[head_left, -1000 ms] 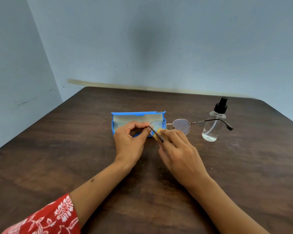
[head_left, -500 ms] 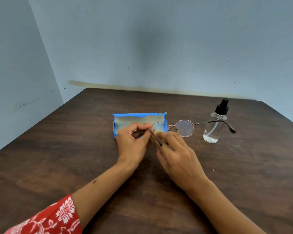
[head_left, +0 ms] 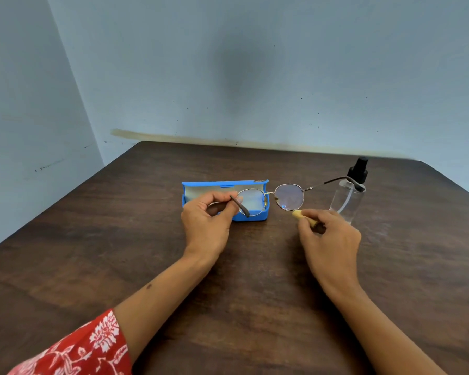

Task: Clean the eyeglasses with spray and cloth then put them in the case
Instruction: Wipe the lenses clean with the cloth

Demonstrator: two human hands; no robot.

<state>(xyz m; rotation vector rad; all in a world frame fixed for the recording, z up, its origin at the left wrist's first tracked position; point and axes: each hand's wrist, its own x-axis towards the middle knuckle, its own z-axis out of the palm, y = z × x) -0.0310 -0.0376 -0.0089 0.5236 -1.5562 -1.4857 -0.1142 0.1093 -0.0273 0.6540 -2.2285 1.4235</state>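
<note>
My left hand (head_left: 207,221) pinches the left temple of the thin metal eyeglasses (head_left: 289,197) and holds them above the table, arms unfolded. One lens hangs in front of the open blue case (head_left: 198,185), the other to the right of it. My right hand (head_left: 328,239) grips a small yellow cloth (head_left: 299,214); its tip sits just below the right lens. A clear spray bottle (head_left: 347,204) with a black nozzle stands upright on the right, behind the right temple tip.
The dark wooden table (head_left: 241,280) stands in a corner between two pale blue walls. Its left and right edges run diagonally. A red floral sleeve (head_left: 79,350) covers my left upper arm.
My right hand has moved with the cloth from the left lens, rightward, to below the right lens. The glasses have risen slightly and tilted in my left hand.
</note>
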